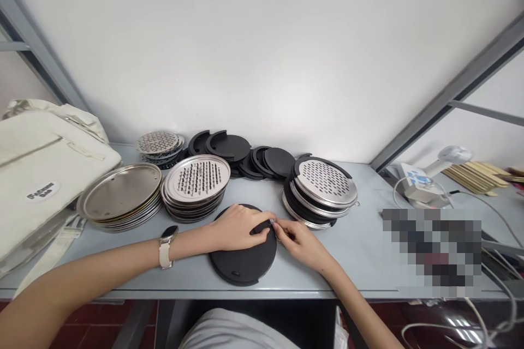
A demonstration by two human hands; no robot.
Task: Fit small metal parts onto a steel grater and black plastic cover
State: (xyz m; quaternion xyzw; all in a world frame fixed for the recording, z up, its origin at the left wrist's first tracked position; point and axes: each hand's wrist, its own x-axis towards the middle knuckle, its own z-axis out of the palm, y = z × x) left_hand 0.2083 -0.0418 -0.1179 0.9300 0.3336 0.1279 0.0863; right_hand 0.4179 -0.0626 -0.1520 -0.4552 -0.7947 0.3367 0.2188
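A black round disc lies on the table in front of me, with a small slot near its lower edge and a raised rim along part of it. My left hand rests over its upper part. Its thumb and index finger are bent together at the disc's right edge. There my right hand meets it, thumb and forefinger pinched at the same rim. A small shiny bit shows between the fingertips, too small to name. The hands hide the disc's upper right part.
Round metal grater plates and plain metal discs stand stacked at left. Black discs lie behind. Graters with black rims are piled at right. A cream bag sits far left; a white device with cables far right.
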